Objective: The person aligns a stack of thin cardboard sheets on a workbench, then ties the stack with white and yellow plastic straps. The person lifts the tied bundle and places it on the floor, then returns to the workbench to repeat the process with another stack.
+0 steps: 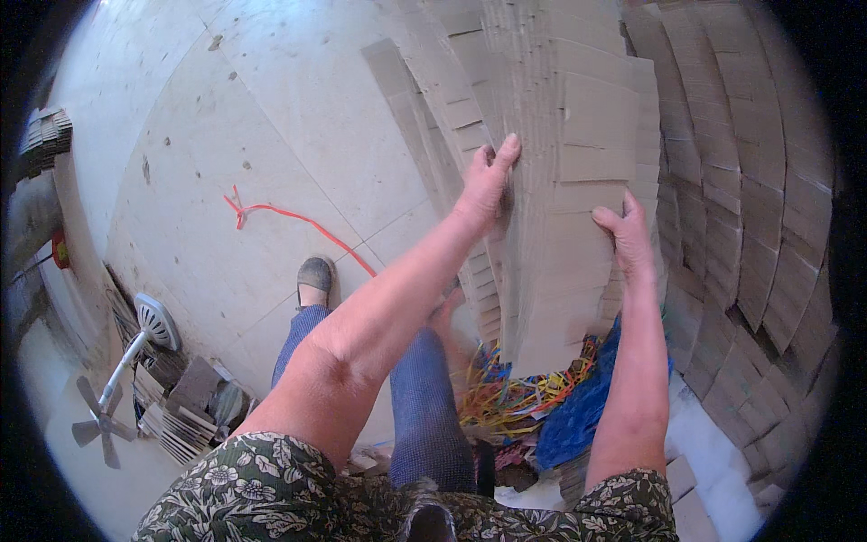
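Observation:
A long row of flat cardboard pieces (596,129), standing close together and partly fanned, runs away in front of me. My left hand (491,176) grips the left side of the row, thumb on top and fingers partly hidden at the edge. At the right side, my right hand (626,230) holds the edge of the cardboard with its thumb on the upper face; its other fingers are mostly hidden. The near end of the row lies over a heap of colored plastic straps (508,406).
Tall stacks of cardboard (725,156) line the right side. A blue plastic sheet (576,420) lies by the straps. One red strap (291,213) trails over the tiled floor (183,223). A fan (103,423) and scraps of cardboard (176,433) are at lower left.

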### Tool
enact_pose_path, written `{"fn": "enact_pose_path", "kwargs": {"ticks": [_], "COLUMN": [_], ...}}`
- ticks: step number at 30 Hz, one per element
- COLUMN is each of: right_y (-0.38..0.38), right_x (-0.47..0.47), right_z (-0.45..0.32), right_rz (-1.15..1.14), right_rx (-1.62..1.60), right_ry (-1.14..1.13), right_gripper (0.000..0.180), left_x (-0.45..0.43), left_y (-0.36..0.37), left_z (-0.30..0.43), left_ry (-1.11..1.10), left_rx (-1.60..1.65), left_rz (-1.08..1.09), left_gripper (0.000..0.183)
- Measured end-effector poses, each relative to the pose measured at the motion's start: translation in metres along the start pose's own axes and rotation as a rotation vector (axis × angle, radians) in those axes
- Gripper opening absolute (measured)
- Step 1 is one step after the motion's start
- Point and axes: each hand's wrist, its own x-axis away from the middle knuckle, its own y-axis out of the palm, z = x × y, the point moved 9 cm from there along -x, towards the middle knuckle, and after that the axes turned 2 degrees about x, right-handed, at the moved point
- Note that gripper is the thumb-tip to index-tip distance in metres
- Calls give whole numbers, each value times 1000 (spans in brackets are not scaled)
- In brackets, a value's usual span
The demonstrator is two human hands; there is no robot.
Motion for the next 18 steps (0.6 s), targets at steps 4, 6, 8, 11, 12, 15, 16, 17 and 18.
{"fn": "enact_pose_path", "kwargs": {"ticks": [4,6,8,11,12,15,16,17,18], "right_y": [-12,-24,-33,-35,-36,-36,-33,-29,-24], "right_x": [18,34,49,82,93,110,106,98,89], "right_z": [-13,-24,-32,-54,-60,-56,-46,-30,-11], "right_rz": [50,122,131,184,205,182,158,132,105], "right_rx": [14,50,91,119,121,193,216,238,262], "right_ry": [7,-33,-34,-36,-41,-32,28,87,153], "right_gripper": [56,57,60,61,61,59,58,56,55], "left_x": [20,43,59,84,94,108,102,92,84], "left_y": [15,37,44,55,60,54,44,29,12], "left_z": [14,31,38,39,37,17,3,-13,-31], "left_ry": [41,91,188,221,190,128,91,53,10], "left_rx": [-27,-21,-26,-58,4,39,-30,-100,-168], "left_rz": [51,5,-17,-46,-68,-46,-9,29,69], "left_gripper": [94,83,62,60,60,59,56,53,51]}}
